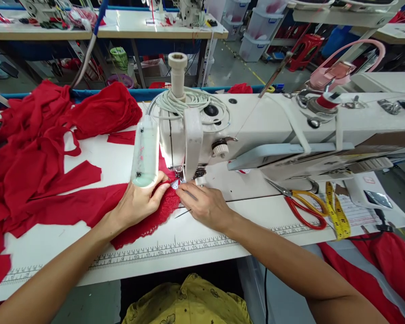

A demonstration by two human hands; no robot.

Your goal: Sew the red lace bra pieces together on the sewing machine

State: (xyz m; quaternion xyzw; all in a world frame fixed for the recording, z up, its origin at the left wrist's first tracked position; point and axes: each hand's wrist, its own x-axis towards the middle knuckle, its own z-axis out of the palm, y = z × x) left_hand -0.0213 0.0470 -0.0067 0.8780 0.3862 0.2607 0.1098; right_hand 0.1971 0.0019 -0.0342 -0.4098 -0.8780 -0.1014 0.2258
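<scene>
At the sewing machine (256, 119), red lace cloth (167, 207) by the needle area, white tag (175, 184) on it. Left hand (140, 198) pinches cloth; right hand (207, 206) touches tag, grip unclear. Seems mid-sewing, cloth not yet off; amount stitched can't be told.

White metal sewing machine (256, 119). Before its working end, a bare left hand (140, 200) pinches red lace-edged fabric (167, 205), and a bare right hand (205, 206) touches a small white piece (175, 184). To the machine's left lies a heap of crumpled red cloth (37, 148); to its front right, red-and-yellow-handled metal scissors (288, 193) and a yellow tape measure (338, 216).
</scene>
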